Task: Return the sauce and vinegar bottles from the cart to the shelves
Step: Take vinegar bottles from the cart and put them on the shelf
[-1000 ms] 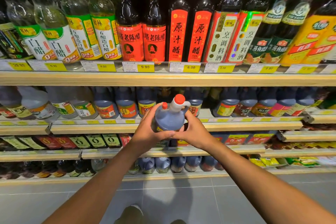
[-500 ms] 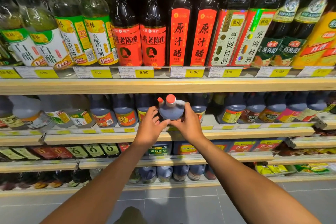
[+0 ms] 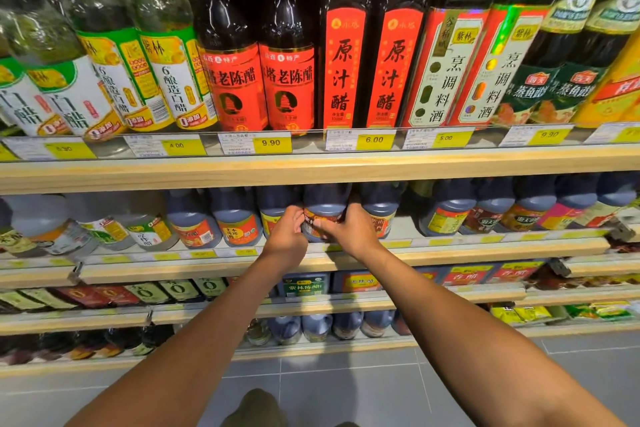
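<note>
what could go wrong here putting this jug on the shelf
1. The jug goes into a tight gap between neighbour jugs; pushing it in may knock them back or over.
2. It seems to sit near the shelf edge; if the left hand and right hand loosen their grip early, it might tip forward.

Left hand [image 3: 285, 231] and right hand [image 3: 350, 230] hold a dark jug [image 3: 324, 209] on the second shelf [image 3: 485, 247], just 12 o'clock of centre. Neighbouring jugs [image 3: 237, 218] stand at its 3 and 9 o'clock.
</note>
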